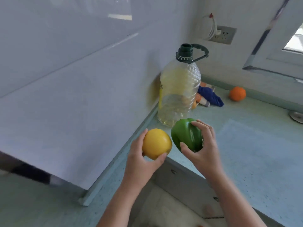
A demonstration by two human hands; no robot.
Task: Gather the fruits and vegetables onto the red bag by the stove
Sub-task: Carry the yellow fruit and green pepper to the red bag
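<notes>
My left hand (141, 163) grips a round yellow fruit (156, 143), held in the air over the counter's corner. Right beside it, my right hand (204, 149) holds a green bell pepper (186, 134); the two nearly touch. An orange (237, 93) lies on the counter far back, near the wall. A small orange fruit (194, 105) peeks out behind the oil bottle. Neither the red bag nor the stove is in view.
A big clear oil bottle (178, 94) with a green cap stands in the counter's corner just beyond my hands. Behind it lies a bundle of blue and orange cloth (209, 96). A wall socket (223, 35), a window frame (270, 51) and a metal disc (296, 116) are at right.
</notes>
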